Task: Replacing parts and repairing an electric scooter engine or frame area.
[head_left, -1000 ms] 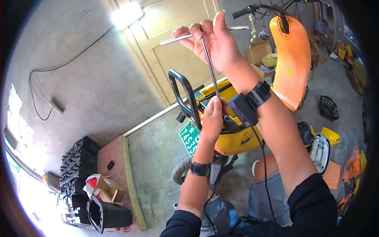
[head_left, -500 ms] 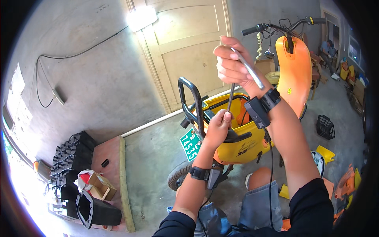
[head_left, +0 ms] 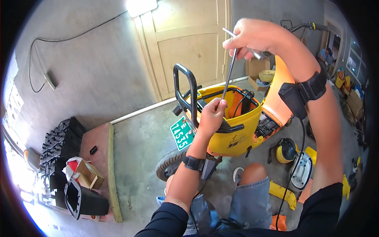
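Observation:
In front of me stands a yellow and orange scooter (head_left: 233, 142) with its rear body uncovered. A metal T-handle wrench (head_left: 229, 75) slants above the open rear compartment. My right hand (head_left: 252, 34) is closed round its crossbar at the top, the wrist bent over. Lower down, my left hand (head_left: 211, 117) pinches the shaft just above the yellow rim. The wrench's lower end is hidden behind my left hand, so whether it sits on a fastener does not show. A black grab rail (head_left: 192, 89) rises to the left of my left hand.
A yellow helmet (head_left: 286, 151), a white and black shell-like part (head_left: 303, 170) and yellow panels (head_left: 282, 193) lie on the floor at right. Black battery-like boxes (head_left: 59, 142), an open carton (head_left: 89, 175) and a black bin (head_left: 89, 203) stand at left. A person sits far back right.
My right hand has swung up and over, turning the crossbar, with the forearm now arching from the right. My left hand still pinches the shaft. The view has shifted slightly.

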A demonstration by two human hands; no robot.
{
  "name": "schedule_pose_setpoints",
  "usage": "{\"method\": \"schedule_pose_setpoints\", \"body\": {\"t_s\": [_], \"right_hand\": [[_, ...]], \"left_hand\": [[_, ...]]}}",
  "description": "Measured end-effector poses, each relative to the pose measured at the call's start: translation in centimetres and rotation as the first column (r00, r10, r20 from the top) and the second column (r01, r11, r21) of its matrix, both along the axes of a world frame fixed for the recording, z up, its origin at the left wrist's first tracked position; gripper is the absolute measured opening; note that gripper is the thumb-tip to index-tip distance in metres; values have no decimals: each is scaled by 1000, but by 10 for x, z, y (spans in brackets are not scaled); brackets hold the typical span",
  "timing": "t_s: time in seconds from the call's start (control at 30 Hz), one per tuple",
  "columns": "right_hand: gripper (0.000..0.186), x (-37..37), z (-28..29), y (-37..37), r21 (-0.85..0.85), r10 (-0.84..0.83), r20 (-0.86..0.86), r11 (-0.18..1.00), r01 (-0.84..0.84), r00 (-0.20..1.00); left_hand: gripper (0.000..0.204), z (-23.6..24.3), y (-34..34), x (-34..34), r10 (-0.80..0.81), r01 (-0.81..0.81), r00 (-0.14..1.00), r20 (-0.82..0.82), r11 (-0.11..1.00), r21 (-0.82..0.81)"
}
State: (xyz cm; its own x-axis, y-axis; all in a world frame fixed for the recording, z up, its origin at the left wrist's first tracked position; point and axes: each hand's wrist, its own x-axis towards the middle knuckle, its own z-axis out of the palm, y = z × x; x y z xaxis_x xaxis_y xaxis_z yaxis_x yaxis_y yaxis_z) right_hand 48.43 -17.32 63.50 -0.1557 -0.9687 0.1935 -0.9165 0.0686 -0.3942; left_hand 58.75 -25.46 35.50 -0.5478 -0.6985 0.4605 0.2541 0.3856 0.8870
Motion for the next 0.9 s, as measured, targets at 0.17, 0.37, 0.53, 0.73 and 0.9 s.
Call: {"method": "schedule_pose_setpoints", "body": {"t_s": [0.17,0.37,0.53,0.73,0.9], "right_hand": [[31,14,7,-1,46,35,-443,999,-16,896],[13,10,-37,-19,-347,-94,-793,882,-319,602],[9,11,-56,-38,-524,-332,-730,833,-177,597],[8,29,-63,-50,-668,-396,-583,731,-140,710],[15,30,-64,-51,-785,-306,-543,517,-342,782]], "left_hand": [[36,3,0,4,-40,39,999,10,999,18],[47,6,2,4,-49,51,997,-59,998,42],[52,7,2,4,-29,34,998,-56,996,82],[56,5,0,4,-43,58,994,-103,987,153],[55,7,3,4,-29,55,989,-146,982,181]]}}
